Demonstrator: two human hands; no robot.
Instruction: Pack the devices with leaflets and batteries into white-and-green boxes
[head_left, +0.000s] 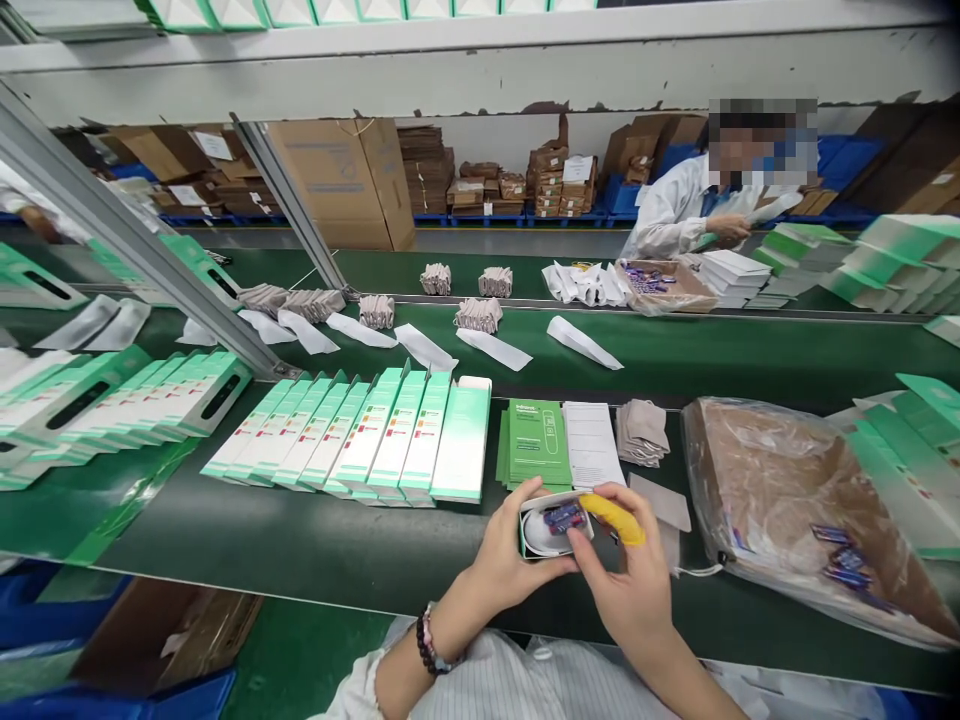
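Just a paperboard box [537, 532] between fingers [600, 497]

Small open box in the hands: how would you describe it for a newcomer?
On the green conveyor belt, below the row of green cartons, the left hand holds a small open box. Blue packets lie inside; unlike the cartons, it is held up off the belt.

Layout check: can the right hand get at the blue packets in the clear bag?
Probably yes, once free: the right hand is pinching a yellow piece, but nothing bulky lies between it and the clear plastic bag. The blue packets sit well inside.
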